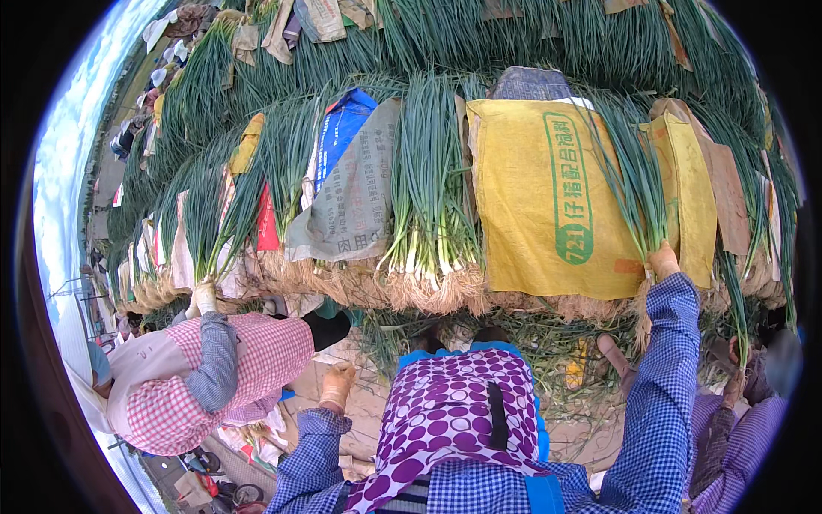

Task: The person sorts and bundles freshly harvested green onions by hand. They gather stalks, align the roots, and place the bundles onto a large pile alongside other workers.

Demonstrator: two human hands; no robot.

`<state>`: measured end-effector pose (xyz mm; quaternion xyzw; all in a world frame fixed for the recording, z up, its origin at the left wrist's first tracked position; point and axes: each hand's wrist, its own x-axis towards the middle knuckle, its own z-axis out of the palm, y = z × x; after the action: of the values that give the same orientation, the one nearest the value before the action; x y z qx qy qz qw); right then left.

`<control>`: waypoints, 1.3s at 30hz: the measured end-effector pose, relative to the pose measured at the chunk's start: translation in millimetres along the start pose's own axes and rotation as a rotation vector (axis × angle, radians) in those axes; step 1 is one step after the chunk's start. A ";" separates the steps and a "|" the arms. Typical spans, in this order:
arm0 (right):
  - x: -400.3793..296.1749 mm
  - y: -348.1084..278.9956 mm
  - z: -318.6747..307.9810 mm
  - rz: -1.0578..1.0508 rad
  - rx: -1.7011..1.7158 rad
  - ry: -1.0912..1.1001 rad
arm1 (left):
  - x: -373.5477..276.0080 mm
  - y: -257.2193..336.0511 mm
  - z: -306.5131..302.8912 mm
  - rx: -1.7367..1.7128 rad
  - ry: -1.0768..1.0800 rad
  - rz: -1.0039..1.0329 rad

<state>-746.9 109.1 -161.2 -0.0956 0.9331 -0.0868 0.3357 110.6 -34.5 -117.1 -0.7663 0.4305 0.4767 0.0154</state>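
My right hand (663, 260), in a tan glove, grips a bunch of green onions (634, 193) near its white stems. The leaves lie up across a yellow woven sack (520, 199), and the roots hang below the hand. My left hand (338, 384), gloved too, is raised beside my apron with the fingers curled and nothing visible in it. In front of me, a pile of green onions (431, 193) shows bare between sacks, its white stems and pale roots (459, 289) facing me. A grey printed sack (356, 193) covers the onions left of it.
At left, a co-worker in a pink checked apron (270, 347) holds another onion bunch (237, 218). A person in purple sleeves (745, 443) handles onions at right. Behind runs a second row of onions (437, 32). Loose leaves (398, 340) litter the ground by my feet.
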 end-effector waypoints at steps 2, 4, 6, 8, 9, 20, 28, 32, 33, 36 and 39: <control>-17.9 -9.7 -0.5 -0.081 -0.185 0.167 | -31.5 98.4 22.4 -0.196 -0.026 0.087; -44.3 -22.3 -8.4 -0.152 -0.211 0.271 | -25.8 164.8 57.2 -0.181 -0.130 0.169; -100.4 -49.7 -30.7 -0.273 -0.232 0.368 | 0.8 200.0 106.1 -0.076 -0.066 0.358; -130.6 -50.5 -32.0 -0.539 -0.098 0.481 | 11.3 244.5 145.8 0.169 0.031 0.498; -153.2 -62.4 -23.0 -0.517 0.122 0.284 | -9.0 273.9 150.9 0.280 0.079 0.509; -300.6 -226.8 243.6 -0.643 0.346 -0.329 | -9.2 290.3 166.9 0.702 0.195 0.337; -314.1 -278.2 270.2 -0.547 -0.157 -0.341 | 44.8 241.4 136.5 0.195 0.002 0.362; -305.4 -254.1 243.1 -0.591 0.459 -0.399 | -4.5 261.9 60.1 0.045 -0.449 0.882; -311.2 -252.1 230.1 -0.484 0.834 -0.625 | -10.4 260.5 51.3 -0.473 -0.767 0.524; -363.8 -260.3 175.9 -0.307 1.348 -1.094 | -13.8 235.3 38.6 -0.254 -0.796 0.703; -374.2 -233.9 201.2 -0.298 0.835 -0.850 | -5.9 209.3 42.0 0.334 -0.316 0.929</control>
<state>-306.4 -48.0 -32.9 -0.1117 0.5814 -0.4454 0.6716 -61.7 -144.2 -54.6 -0.4003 0.7878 0.4680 -0.0110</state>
